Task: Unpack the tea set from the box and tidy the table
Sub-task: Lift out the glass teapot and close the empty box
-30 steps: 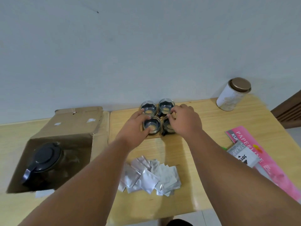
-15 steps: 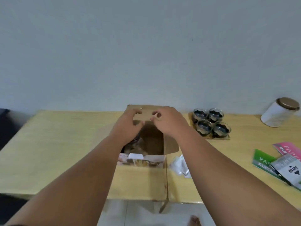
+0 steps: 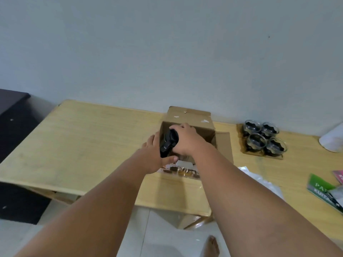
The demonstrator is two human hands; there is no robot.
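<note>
Pale wall backs a long wooden counter, and on it stands an open cardboard box with its flaps spread. The glass teapot, with its black lid and handle, sits at the box's mouth towards the near left corner and is not yet clear of the cardboard. The main risk looks like the lid: if the lift is taken mostly from the top, the lid could come loose and the glass body drop back or tip. The handle or spout might also catch on a flap and drag the light box along the counter. A quick swing to the right could carry the pot into the four glass cups grouped a little way off on that side. Both arms reach straight forward, forearms nearly parallel. The right hand is arched over the top of the pot with fingers curled down around the lid. The left hand cups the pot's left side, with its thumb hooked under the near edge, so both hands have hold of the teapot.
</note>
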